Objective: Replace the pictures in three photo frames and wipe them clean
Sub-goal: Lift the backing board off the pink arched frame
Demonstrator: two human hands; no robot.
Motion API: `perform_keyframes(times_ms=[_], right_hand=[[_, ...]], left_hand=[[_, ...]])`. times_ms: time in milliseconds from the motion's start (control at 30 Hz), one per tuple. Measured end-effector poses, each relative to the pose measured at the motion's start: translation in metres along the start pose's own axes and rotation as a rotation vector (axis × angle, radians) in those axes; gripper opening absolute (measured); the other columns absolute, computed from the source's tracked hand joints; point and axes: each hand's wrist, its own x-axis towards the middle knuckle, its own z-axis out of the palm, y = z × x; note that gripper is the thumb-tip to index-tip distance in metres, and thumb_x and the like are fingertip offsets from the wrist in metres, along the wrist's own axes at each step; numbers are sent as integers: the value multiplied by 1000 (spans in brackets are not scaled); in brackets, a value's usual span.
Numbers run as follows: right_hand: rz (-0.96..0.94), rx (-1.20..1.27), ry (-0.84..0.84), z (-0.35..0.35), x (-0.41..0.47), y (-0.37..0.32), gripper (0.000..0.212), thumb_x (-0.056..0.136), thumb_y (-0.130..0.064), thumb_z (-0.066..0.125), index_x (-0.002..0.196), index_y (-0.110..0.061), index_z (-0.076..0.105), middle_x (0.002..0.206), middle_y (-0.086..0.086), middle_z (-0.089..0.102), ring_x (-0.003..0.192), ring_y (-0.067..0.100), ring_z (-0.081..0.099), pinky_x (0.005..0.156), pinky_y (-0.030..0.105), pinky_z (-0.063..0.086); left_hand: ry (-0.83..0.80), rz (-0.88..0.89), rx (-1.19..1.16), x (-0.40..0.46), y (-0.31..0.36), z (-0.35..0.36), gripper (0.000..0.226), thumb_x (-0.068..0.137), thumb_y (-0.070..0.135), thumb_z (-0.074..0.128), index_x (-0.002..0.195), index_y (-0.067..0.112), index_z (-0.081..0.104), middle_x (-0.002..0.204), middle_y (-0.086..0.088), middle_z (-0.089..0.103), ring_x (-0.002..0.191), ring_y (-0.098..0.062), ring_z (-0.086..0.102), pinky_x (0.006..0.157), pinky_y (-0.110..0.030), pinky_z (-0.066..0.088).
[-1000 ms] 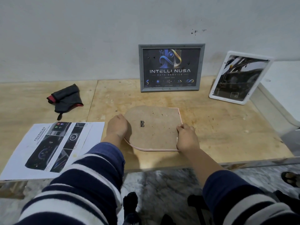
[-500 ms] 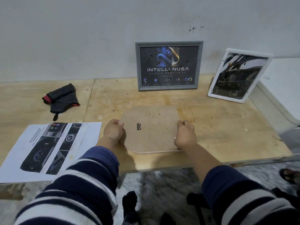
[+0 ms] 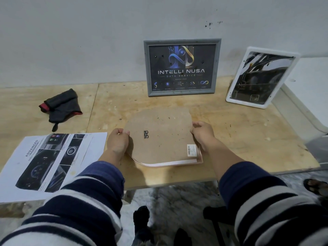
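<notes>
Hands, left [image 3: 117, 143] and right [image 3: 202, 134], curled around opposite side edges of face-down pink frame [image 3: 160, 137], forearms angled inward.

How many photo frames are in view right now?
3: the grey frame and white frame lean on the wall; the pink frame lies face down, gripped by both hands.

Pink frame [image 3: 200, 161] front hidden, barcode label [image 3: 191, 150] perhaps unreadable
</notes>
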Motion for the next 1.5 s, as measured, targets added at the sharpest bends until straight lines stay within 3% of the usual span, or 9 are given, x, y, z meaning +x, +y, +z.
perform_keyframes(times_ms=[200,300,400,533,700,900,1133,1333,1500], right_hand=[[69,226,35,-6,-1,-20,41,96,-8,50,135,-21,52,119,8,63,94,28,66,80,42,59],[121,291,137,-23,2,-14,38,96,-7,45,130,-22,54,115,7,64,93,27,65,81,42,58],[121,227,298,-54,7,1,29,95,-3,42,112,-17,59,111,4,61,90,23,59,77,31,52],[162,140,413,-102,11,19,43,94,-3,41,135,-14,52,137,6,50,120,29,52,97,32,46],[174,55,494,-150,10,45,50,93,-5,48,142,-15,44,147,5,43,134,27,41,109,34,33],[126,-10,430,-177,15,68,50,86,-17,62,134,-26,52,140,2,47,129,26,44,112,39,35],[74,-248,283,-181,31,75,59,85,-16,58,142,-24,44,156,-3,26,142,22,30,120,38,20],[-36,-558,240,-161,28,62,57,88,-27,57,143,-27,43,156,5,24,143,26,22,119,45,17],[-167,-623,158,-124,12,45,51,91,-36,56,140,-27,46,152,5,30,139,27,26,116,41,22]], left_hand=[[56,38,-132,-3,40,0,34,95,23,52,124,7,45,114,-7,51,108,-25,50,93,-33,38],[-1,110,-83,-11,59,22,27,93,22,50,116,6,48,104,-7,53,106,-28,54,93,-35,42],[-85,194,12,-28,71,53,20,89,18,52,106,9,55,106,-9,58,103,-31,57,87,-33,44],[-219,335,211,-55,85,99,42,87,19,52,126,5,57,128,-17,55,112,-33,55,98,-37,45],[-395,386,273,-93,98,149,34,79,24,59,109,8,62,113,-14,61,98,-31,59,91,-40,52],[-502,485,478,-111,96,187,57,71,35,81,117,16,51,117,-8,53,102,-29,57,92,-44,52],[-397,570,705,-115,96,203,52,76,51,70,115,20,53,116,-9,55,106,-31,50,92,-43,48],[-345,523,535,-110,98,193,41,92,29,56,131,18,50,124,-11,58,116,-34,49,99,-45,45],[-240,478,608,-96,99,160,48,95,27,52,141,20,43,139,-10,49,129,-32,38,102,-44,38]])
